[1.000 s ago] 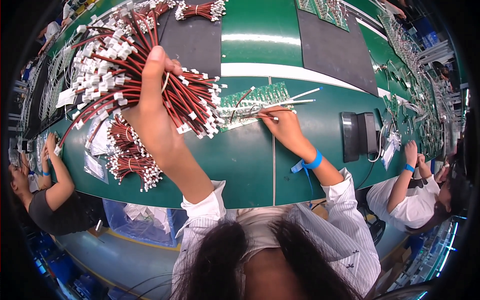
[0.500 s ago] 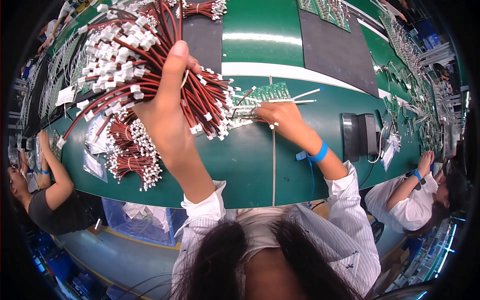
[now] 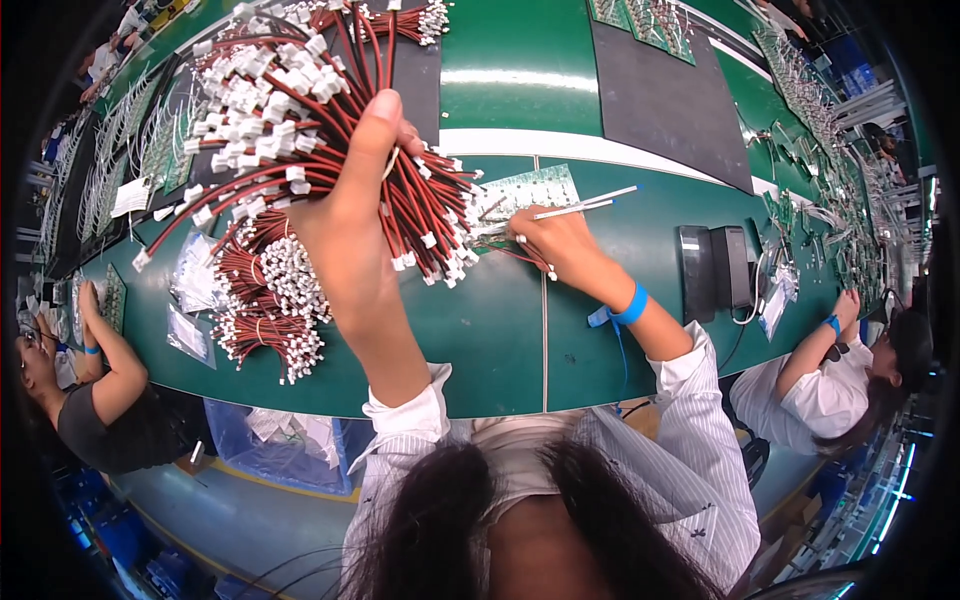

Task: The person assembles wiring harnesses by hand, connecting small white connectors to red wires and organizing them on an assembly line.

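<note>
Nearby, coworkers [image 3: 105,425] line the green bench [image 3: 460,350]; left fingers [image 3: 368,150] grip bundled cables [image 3: 300,130], right fingers [image 3: 524,224] pinch wires [image 3: 531,258].

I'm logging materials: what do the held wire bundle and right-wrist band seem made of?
Wire bundle in the left hand: probably plastic-insulated, judging by smooth red and dark strands; opaque white connectors suggest moulded plastic. Blue right-wrist band: smooth-looking, evenly coloured; rubber or fabric, too small to tell.

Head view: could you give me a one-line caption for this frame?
Left hand grips a red-and-black cable bundle above a green table; right hand is at a circuit board.
</note>
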`<state>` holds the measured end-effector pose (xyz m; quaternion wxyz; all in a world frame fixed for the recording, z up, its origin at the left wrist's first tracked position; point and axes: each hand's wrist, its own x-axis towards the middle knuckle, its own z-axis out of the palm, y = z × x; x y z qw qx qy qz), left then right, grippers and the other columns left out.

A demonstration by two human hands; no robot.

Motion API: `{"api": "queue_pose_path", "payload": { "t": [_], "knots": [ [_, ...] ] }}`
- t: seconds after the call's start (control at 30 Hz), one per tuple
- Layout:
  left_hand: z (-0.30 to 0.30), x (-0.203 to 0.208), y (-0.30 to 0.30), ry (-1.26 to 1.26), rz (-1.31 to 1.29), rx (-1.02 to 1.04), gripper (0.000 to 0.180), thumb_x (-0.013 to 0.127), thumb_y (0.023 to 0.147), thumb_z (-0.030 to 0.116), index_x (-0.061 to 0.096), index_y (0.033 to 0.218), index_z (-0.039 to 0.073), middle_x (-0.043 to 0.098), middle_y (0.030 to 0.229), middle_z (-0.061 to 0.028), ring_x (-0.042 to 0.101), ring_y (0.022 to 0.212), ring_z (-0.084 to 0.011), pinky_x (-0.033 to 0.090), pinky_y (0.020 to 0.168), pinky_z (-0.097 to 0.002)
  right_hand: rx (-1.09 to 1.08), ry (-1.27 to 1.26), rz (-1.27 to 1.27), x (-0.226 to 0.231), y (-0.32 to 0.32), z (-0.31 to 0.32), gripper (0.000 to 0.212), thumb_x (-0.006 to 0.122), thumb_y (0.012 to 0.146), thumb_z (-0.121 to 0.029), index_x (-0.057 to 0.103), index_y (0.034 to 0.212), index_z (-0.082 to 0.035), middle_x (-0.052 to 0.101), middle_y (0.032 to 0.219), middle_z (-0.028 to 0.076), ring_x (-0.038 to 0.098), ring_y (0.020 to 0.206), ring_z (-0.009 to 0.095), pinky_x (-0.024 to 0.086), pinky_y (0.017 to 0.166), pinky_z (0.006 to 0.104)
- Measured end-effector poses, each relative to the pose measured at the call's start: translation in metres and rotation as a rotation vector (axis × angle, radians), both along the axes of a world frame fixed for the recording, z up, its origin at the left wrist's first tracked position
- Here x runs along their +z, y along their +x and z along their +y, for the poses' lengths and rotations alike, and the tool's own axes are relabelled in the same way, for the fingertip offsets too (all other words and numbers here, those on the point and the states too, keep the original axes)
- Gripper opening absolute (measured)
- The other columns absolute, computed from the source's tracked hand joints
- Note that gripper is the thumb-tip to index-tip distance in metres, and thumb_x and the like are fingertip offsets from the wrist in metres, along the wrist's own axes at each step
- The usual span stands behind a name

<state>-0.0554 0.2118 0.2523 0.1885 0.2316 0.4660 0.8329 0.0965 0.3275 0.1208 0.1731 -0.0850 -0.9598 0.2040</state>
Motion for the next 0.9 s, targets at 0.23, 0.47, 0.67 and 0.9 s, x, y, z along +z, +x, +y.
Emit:
{"api": "queue_pose_path", "payload": {
  "t": [0.23,0.47,0.67,0.9],
  "knots": [
    [0.007,-0.011,0.000,0.030,-0.096,-0.269,0.010,0.059,0.077,0.006,0.055,0.071,-0.001,0.055,0.062,-0.0060,0.054,0.058,-0.0133,0.043,0.060,-0.0258,-0.058,-0.180,-0.042,0.009,0.028,0.016,0.008,0.059,0.074,-0.011,0.057,0.076,-0.003,0.057,0.068,0.010,0.053,0.062,0.029,0.041,0.055,0.0373],
    [0.005,-0.011,0.015,-0.059,-0.150,-0.685,0.013,0.063,0.075,0.009,0.056,0.079,-0.001,0.056,0.068,-0.0057,0.054,0.065,-0.0125,0.043,0.063,-0.0247,-0.136,-0.515,0.134,0.135,0.035,-0.010,0.021,0.053,0.083,-0.017,0.057,0.075,0.001,0.055,0.061,0.006,0.051,0.054,0.015,0.040,0.052,0.0252],
    [0.010,-0.010,0.035,-0.242,-0.047,-0.809,0.028,0.067,0.072,0.010,0.057,0.096,0.001,0.059,0.088,-0.0026,0.053,0.079,-0.0107,0.043,0.069,-0.0249,-0.213,-0.673,0.453,0.154,0.020,-0.021,0.025,0.051,0.086,-0.014,0.053,0.068,0.003,0.052,0.055,0.003,0.049,0.050,0.007,0.038,0.045,0.0218],
    [0.016,-0.009,0.041,-0.105,-0.073,-0.772,0.017,0.053,0.079,0.017,0.046,0.079,0.002,0.042,0.064,-0.0016,0.042,0.060,-0.0116,0.037,0.070,-0.0296,-0.307,-0.558,0.896,0.167,0.036,-0.023,0.027,0.042,0.090,-0.015,0.059,0.082,0.005,0.055,0.059,0.006,0.051,0.050,0.009,0.040,0.045,0.0204]
  ]
}}
